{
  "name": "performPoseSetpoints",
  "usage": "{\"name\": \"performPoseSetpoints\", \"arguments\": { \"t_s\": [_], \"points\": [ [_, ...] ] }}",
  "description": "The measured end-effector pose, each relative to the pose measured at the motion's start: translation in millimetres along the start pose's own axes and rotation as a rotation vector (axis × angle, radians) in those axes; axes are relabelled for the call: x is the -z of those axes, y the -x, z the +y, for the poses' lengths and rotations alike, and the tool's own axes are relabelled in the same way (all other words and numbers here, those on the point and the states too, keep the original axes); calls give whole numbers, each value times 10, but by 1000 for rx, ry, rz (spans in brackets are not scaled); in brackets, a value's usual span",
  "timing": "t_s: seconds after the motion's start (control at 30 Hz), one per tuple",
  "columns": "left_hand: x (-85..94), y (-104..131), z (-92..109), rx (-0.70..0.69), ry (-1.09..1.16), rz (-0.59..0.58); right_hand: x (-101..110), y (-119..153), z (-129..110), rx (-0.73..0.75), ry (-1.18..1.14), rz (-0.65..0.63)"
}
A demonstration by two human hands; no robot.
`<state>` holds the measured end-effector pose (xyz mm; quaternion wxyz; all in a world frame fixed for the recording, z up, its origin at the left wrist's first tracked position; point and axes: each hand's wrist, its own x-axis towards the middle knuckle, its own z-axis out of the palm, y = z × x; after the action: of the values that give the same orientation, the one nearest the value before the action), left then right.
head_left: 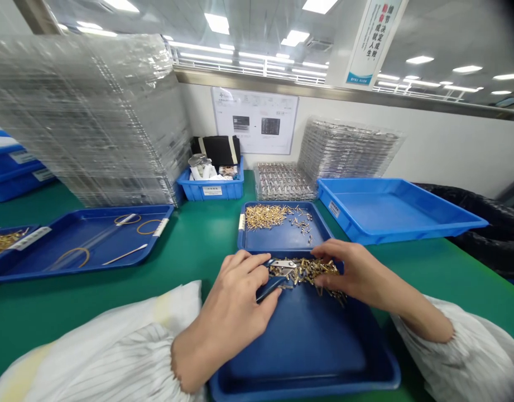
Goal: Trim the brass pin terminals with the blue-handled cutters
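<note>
My left hand (240,304) is closed around the dark blue handles of a pair of cutting pliers (270,286), whose metal jaws point right over a heap of small brass-coloured pins (309,272). This heap lies at the far end of the near dark blue tray (311,346). My right hand (352,273) is at the heap's right side, its thumb and fingers curled apart around some of the pins. Whether a pin is between its fingertips I cannot make out. Just beyond, a smaller blue tray (277,242) holds more golden pins (265,216) and a few scattered darker ones.
On the left, a blue tray (114,240) holds rubber bands and a cotton swab (125,254). Stacked clear plastic trays (93,117) rise behind it. A small blue bin (212,191) and a light blue tray (390,209) stand at the back; a black-bagged bin (486,223) is right.
</note>
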<state>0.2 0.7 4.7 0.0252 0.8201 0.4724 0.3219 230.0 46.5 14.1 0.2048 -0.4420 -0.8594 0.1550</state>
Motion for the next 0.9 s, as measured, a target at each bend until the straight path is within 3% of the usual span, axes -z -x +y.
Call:
{"name": "performPoseSetpoints", "arguments": {
  "t_s": [0.07,0.13,0.3,0.63,0.9],
  "points": [
    [0,2,-1,6,-9,8,-11,22,-4,19,42,-134],
    [-3,3,-4,5,-17,16,-52,23,-9,26,110,-155],
    [-4,1,-9,12,-18,1,-174,-34,9,15,178,-98],
    [-1,-2,3,26,-13,-68,-171,-36,-81,119,-60,34],
    [12,13,29,-8,8,-150,-216,14,-193,164,26,5]
  ]
}}
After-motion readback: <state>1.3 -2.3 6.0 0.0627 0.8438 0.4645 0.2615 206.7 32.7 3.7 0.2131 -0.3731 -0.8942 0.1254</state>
